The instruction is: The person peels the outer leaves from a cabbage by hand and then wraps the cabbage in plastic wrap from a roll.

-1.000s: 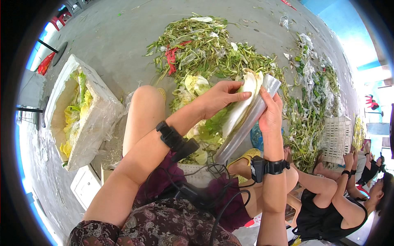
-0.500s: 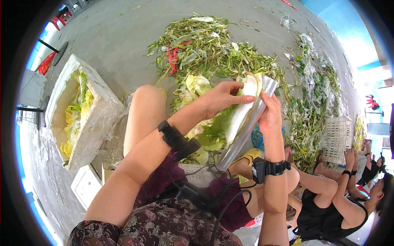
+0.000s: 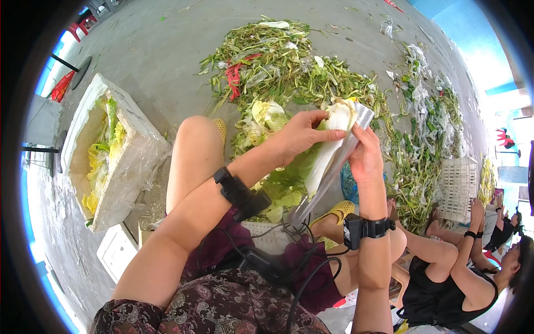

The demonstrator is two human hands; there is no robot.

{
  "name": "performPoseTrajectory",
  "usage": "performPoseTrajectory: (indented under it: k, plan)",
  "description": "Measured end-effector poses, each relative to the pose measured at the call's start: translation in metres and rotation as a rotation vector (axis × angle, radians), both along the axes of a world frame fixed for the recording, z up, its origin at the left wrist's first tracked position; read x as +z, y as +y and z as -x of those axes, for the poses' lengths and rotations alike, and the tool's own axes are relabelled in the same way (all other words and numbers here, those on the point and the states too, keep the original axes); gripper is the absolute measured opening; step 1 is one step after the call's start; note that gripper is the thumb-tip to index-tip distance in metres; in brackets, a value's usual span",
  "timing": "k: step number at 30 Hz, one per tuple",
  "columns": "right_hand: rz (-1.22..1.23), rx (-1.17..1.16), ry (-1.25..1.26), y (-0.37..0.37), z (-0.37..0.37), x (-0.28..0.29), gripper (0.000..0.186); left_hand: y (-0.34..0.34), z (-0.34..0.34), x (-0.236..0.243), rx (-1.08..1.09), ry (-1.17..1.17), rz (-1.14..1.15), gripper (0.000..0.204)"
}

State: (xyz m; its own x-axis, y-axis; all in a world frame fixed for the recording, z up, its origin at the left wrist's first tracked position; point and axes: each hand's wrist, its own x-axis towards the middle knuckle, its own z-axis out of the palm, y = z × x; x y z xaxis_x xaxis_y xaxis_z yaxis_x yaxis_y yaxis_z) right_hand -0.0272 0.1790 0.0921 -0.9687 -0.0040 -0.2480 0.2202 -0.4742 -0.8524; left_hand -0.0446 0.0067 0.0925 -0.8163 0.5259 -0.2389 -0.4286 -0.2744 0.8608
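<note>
A napa cabbage (image 3: 321,167) with a white stem and pale green leaves is held slantwise between my hands. My left hand (image 3: 303,133) is closed on its stem end, with the thumb lying across the white stalk. Along the right side of the cabbage runs a sheet of clear plastic film (image 3: 340,161). My right hand (image 3: 366,153) pinches this film near the stem end; some of its fingers are hidden behind the film. Below the cabbage, loose yellow-green leaves (image 3: 272,197) lie in front of my knees.
On the left, a white foam box (image 3: 130,119) with yellowed leaves inside lies tipped over. A large heap of leaf trimmings (image 3: 278,61) covers the floor ahead. A white plastic crate (image 3: 457,189) stands at the right, near a seated co-worker (image 3: 450,289). Black cables (image 3: 300,250) cross my lap.
The lower end of the plastic film has shifted slightly left and looks more crumpled and narrower against the cabbage. Both hands keep nearly the same place and grip.
</note>
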Motion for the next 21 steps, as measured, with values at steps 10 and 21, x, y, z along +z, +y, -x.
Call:
performPoseTrajectory:
  k: [10, 21]
  plan:
    - [-0.066, 0.117, -0.001, 0.012, 0.004, 0.010, 0.036, -0.002, 0.005, -0.002, 0.059, 0.026, 0.038, 0.043]
    - [-0.161, 0.143, 0.081, 0.019, -0.001, 0.020, 0.031, -0.008, 0.005, 0.004, 0.011, 0.065, 0.002, 0.041]
